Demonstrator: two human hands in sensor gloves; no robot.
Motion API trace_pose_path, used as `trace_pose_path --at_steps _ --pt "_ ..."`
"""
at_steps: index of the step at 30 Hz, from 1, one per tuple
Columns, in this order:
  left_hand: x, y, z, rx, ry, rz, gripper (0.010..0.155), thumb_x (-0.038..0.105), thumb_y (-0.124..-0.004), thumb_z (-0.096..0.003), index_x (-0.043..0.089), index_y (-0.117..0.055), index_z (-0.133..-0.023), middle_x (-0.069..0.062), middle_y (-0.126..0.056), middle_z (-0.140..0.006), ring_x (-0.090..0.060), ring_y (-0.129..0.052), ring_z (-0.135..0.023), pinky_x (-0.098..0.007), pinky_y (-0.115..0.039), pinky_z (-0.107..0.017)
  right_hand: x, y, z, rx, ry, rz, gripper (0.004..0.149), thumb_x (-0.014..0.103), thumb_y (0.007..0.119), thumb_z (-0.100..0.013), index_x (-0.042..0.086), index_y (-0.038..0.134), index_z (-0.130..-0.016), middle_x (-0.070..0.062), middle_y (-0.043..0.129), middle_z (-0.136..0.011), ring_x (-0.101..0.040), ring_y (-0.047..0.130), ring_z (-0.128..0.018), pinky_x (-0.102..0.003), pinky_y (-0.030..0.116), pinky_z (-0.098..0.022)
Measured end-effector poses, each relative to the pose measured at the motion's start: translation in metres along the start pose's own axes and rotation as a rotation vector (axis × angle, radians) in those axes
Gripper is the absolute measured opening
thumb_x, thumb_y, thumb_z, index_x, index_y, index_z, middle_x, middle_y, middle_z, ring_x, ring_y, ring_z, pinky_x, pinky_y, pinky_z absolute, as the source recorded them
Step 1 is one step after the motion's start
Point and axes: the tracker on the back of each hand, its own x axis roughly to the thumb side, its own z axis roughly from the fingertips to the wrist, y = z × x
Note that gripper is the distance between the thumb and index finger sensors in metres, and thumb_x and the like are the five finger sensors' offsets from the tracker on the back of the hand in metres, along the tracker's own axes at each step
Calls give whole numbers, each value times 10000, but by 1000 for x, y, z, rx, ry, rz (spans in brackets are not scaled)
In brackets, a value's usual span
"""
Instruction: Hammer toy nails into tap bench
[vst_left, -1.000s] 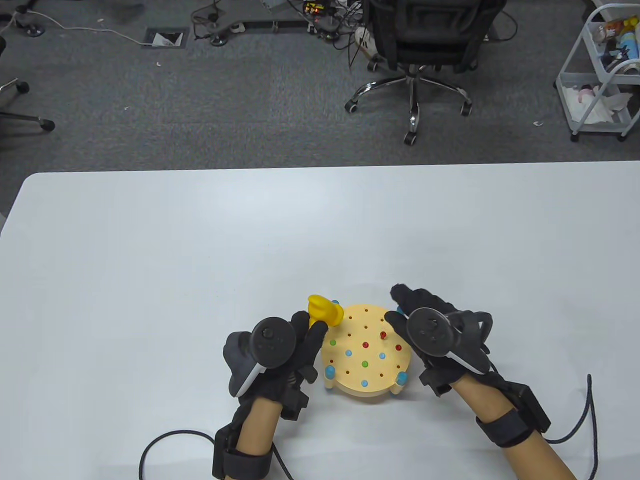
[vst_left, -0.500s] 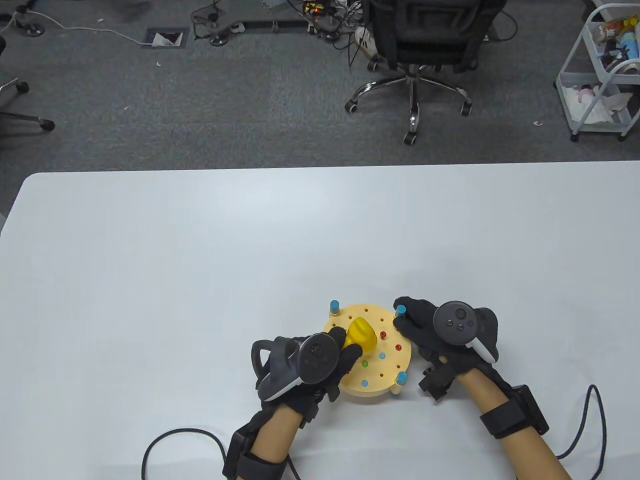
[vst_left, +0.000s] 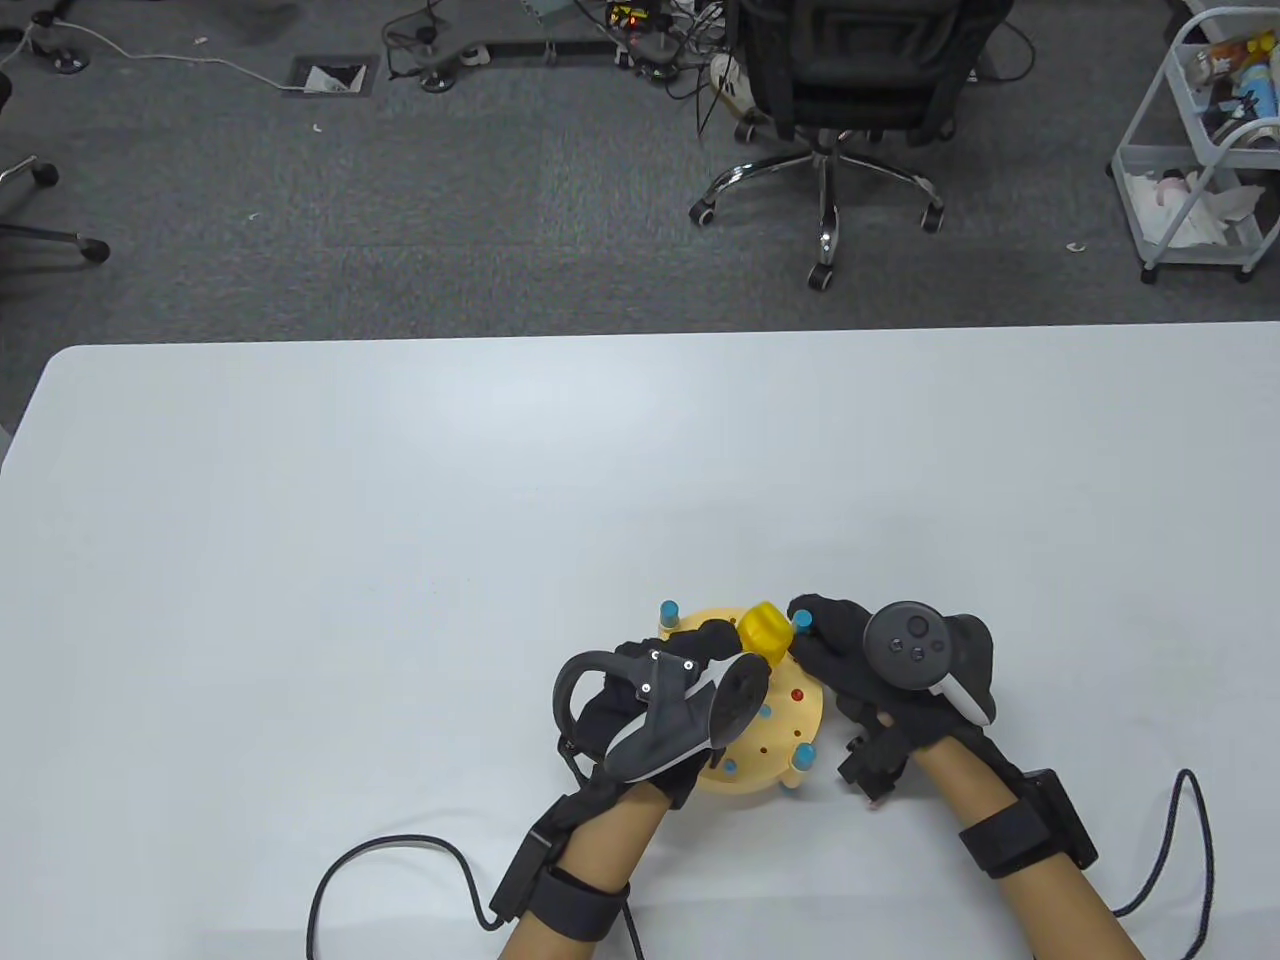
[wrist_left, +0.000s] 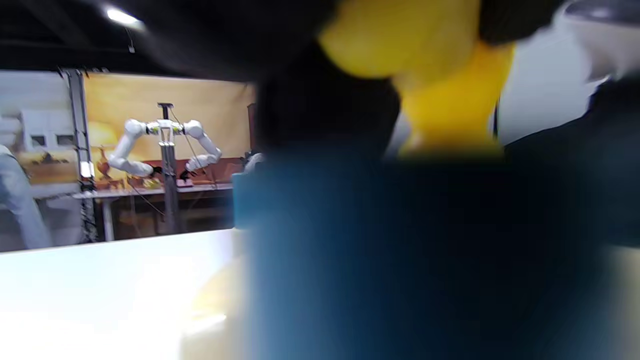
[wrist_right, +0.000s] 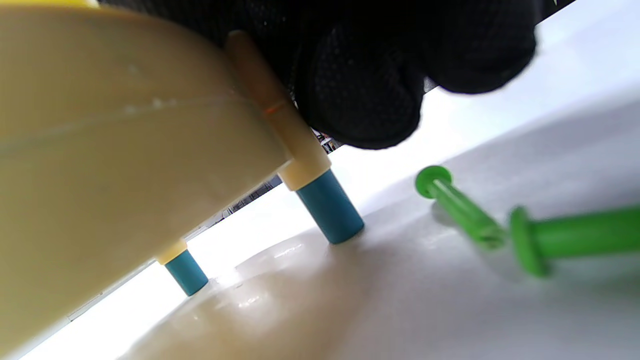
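The round tan tap bench (vst_left: 775, 745) stands near the table's front edge, with blue corner posts (vst_left: 668, 610) and a red nail (vst_left: 797, 693) and blue nails in its top. My left hand (vst_left: 725, 640) grips a yellow toy hammer (vst_left: 762, 630), whose head is over the bench's far right part. In the left wrist view the hammer (wrist_left: 440, 75) is blurred above a blue post (wrist_left: 400, 250). My right hand (vst_left: 810, 640) holds the bench's right edge beside a blue post (vst_left: 800, 620). In the right wrist view my fingers (wrist_right: 365, 90) press the bench's side (wrist_right: 125, 140).
Two green nails (wrist_right: 460, 210) (wrist_right: 575, 237) lie on the table beside the bench's blue legs (wrist_right: 330, 207). Glove cables (vst_left: 380, 860) trail at the table's front edge. An office chair (vst_left: 830, 90) and a white cart (vst_left: 1200, 150) stand beyond the table.
My left hand has swung the hammer from the bench's left edge across its top to the far right side. My right hand shifted slightly right and stays on the bench's edge.
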Motion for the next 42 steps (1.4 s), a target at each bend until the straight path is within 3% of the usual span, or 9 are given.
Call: trace_pose_path --at_steps 2,5,8,16,19,23,26,30,42 --pt "3 -3 -4 -233 80 -188 615 625 -566 -381 245 -806 -800 -58 -1055 -411 -164 -935 -18 -314 -812 -61 0 0 0 -2 0 -2 590 470 654 -438 166 694 -941 -147 857 -795 -194 955 -515 -351 826 -376" --pt "2 16 4 107 35 -156 604 625 -623 -387 243 -879 -778 -70 -1078 -363 -167 -924 12 -317 -805 -37 0 0 -1 5 2 6 591 469 654 -437 165 693 -942 -149 857 -796 -195 955 -516 -352 826 -376" --pt "11 -4 -2 -243 125 -273 608 627 -576 -353 253 -820 -766 -55 -1061 -371 -165 -912 27 -316 -796 -32 0 1 -1 6 3 6 591 469 655 -436 166 693 -942 -149 857 -795 -197 955 -517 -353 825 -377" --pt "19 22 6 77 57 -146 600 596 -650 -380 208 -896 -766 -117 -1079 -337 -199 -906 39 -346 -786 -16 1 2 -1 16 12 10 595 470 649 -437 161 690 -943 -150 857 -795 -198 955 -517 -353 826 -375" --pt "27 -2 -7 -254 143 -379 606 622 -519 -348 260 -806 -740 -19 -1060 -337 -140 -887 79 -301 -794 3 2 1 -1 29 13 21 594 464 648 -439 158 684 -947 -152 852 -799 -199 954 -521 -355 825 -377" --pt "24 26 1 66 103 -127 596 582 -677 -361 179 -944 -711 -131 -1094 -270 -203 -871 113 -354 -765 39 1 2 -2 34 16 24 596 465 644 -440 157 680 -949 -153 852 -800 -199 953 -522 -356 824 -377" --pt "30 -3 -7 -300 194 -418 606 627 -501 -342 274 -784 -746 -5 -1054 -358 -132 -897 62 -296 -804 -12 1 2 -2 33 19 23 597 464 643 -441 152 680 -949 -156 853 -797 -202 953 -522 -357 824 -376" --pt "16 30 15 212 122 -62 598 600 -614 -356 221 -887 -729 -91 -1080 -308 -179 -887 82 -338 -783 12 1 2 -2 40 20 24 599 468 640 -442 155 679 -950 -154 855 -796 -201 954 -520 -356 824 -376" --pt "-120 4 67 224 420 456 612 609 -621 -380 202 -868 -764 -105 -1068 -348 -185 -902 33 -334 -784 -18 -14 -21 10 10 92 309 557 416 738 -437 149 715 -926 -126 881 -753 -173 963 -460 -340 835 -354"
